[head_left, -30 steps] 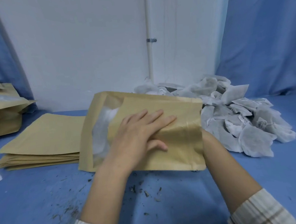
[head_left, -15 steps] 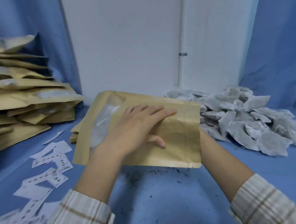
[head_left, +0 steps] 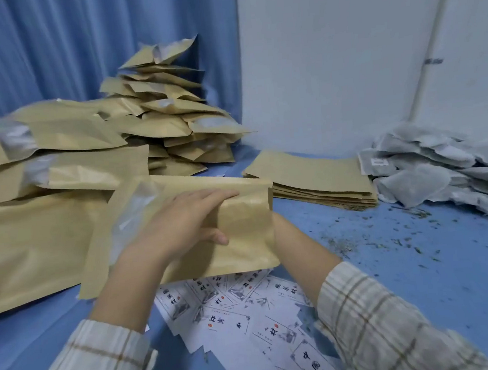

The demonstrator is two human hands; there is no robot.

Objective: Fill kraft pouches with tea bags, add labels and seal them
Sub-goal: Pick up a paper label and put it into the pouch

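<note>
**Filled kraft pouch held over the labels**

Nearest the camera, 2 plaid sleeves reach forward over the blue desk; between them lies a loose scatter of white labels printed with dark characters, some overlapping. Just beyond, the left hand lies across the front of a kraft pouch, fingers laid along its upper part and thumb pressed lower on the face, holding it; the pouch is tilted, its clear window toward the left, its lower edge above the far end of the labels. The right forearm runs behind the pouch's right edge; the right hand itself is hidden by the pouch, so whether it grips cannot be told.

To the left, touching the held pouch, filled pouches lie stacked flat; behind them a taller, untidy heap of pouches rises against the blue curtain. To the right of the held pouch sits a neat stack of flat empty pouches; loose tea crumbs dot the desk near it. Farther right, a pile of grey-white tea bags spreads toward the frame edge; behind everything stands a white wall.
</note>
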